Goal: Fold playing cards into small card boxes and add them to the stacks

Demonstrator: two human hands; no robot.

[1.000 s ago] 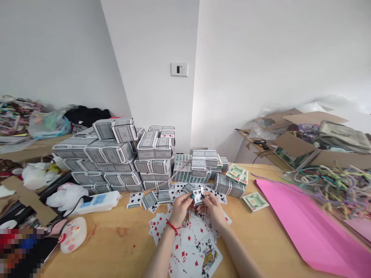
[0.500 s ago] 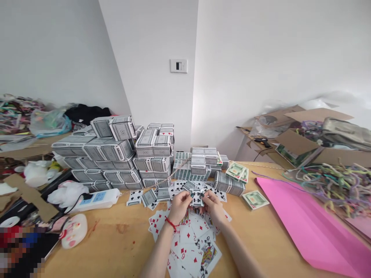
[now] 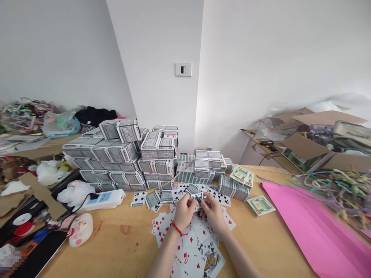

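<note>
Between my two hands is a playing card [image 3: 197,196], its edges bent in, with black pips partly showing. My left hand [image 3: 185,210], with a red string bracelet at the wrist, pinches the card's left side. On the right side, my right hand [image 3: 212,211] grips the same card with thumb and fingers. Under both hands, loose playing cards [image 3: 188,251] lie face up in a spread, mostly diamonds and a queen. Just beyond my hands are more cards [image 3: 166,196], some face down. The fingers hide part of the held card.
Grey folded-card blocks [image 3: 116,150] are stacked high at the back left. Smaller blocks [image 3: 203,162] stand behind my hands. Green card boxes [image 3: 261,204] lie to the right, beside pink paper [image 3: 301,227]. A white power strip [image 3: 107,199] and clutter fill the left.
My fingers have closed in, and the card's pip face, flat and plain before, now looks folded and mostly covered. The whole view has shifted slightly, with things appearing farther right and lower.
</note>
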